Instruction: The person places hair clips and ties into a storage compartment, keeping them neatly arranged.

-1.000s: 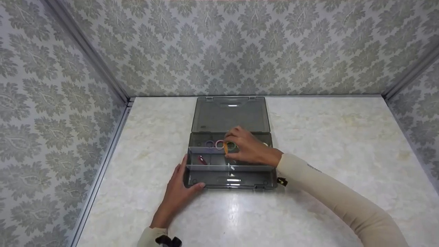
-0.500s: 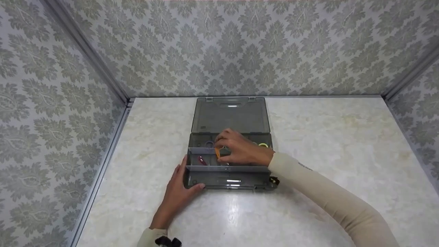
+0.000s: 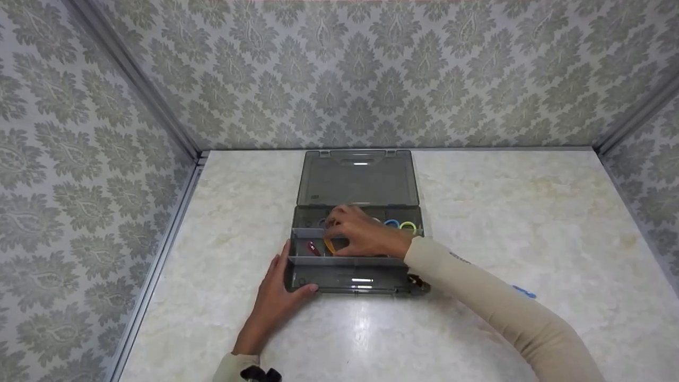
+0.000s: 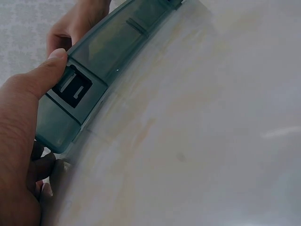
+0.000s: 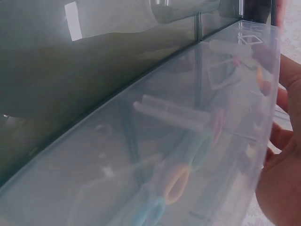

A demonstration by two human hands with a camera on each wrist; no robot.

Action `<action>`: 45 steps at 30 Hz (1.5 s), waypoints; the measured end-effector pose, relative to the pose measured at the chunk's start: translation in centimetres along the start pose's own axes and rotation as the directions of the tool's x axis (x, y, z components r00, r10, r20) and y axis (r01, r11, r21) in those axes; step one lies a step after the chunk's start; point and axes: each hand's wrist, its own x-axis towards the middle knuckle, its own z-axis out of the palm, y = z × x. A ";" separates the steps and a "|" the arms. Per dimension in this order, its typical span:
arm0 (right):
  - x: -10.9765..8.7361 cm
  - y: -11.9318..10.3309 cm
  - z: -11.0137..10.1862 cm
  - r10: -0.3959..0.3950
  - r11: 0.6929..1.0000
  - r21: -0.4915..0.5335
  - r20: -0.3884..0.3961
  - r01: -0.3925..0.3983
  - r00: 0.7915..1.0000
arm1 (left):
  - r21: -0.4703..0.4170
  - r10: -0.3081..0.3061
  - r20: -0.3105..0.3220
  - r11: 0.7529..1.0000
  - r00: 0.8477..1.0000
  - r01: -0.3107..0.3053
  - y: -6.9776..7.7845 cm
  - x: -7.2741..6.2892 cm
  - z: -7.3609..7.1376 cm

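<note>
A dark see-through organizer box [image 3: 331, 277] lies on the table with its lid [image 3: 360, 180] folded back. My left hand [image 3: 278, 289] grips its front left corner, thumb on the front wall beside the latch [image 4: 73, 87] in the left wrist view. My right hand [image 3: 358, 233] reaches into the middle row and pinches a slim orange piece [image 3: 329, 244] between thumb and fingers. Just left of it, a small dark red piece [image 3: 313, 248] lies in the row's left compartment. Colored rings, among them a blue ring [image 3: 391, 223] and a yellow ring [image 3: 408, 226], sit in the back row.
Clear dividers [image 3: 305, 260] separate the box's rows. In the right wrist view a milky divider [image 5: 108, 155] stands close to the camera. On the table [image 3: 477, 201] a slim blue piece [image 3: 524, 291] lies beside my right sleeve. Patterned walls surround the table.
My right hand has moved left and a little toward me with the orange piece, which is now near the red one. The blue and yellow rings and the blue piece are uncovered. My left hand stays.
</note>
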 end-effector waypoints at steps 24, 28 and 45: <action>-1.1 0.5 -0.9 0.028 0.998 0.054 0.047 -0.030 0.999 | 0.013 -0.006 0.004 1.000 1.000 0.006 0.0 0.1 0.0; -2.9 1.0 -1.8 0.052 0.991 0.119 0.011 -0.053 0.999 | 0.016 -0.012 0.002 1.000 1.000 0.012 0.0 0.1 0.1; -13.6 3.7 -2.6 0.193 0.955 0.276 -0.296 -0.110 0.935 | 0.020 -0.003 -0.002 1.000 1.000 0.003 0.4 0.1 0.0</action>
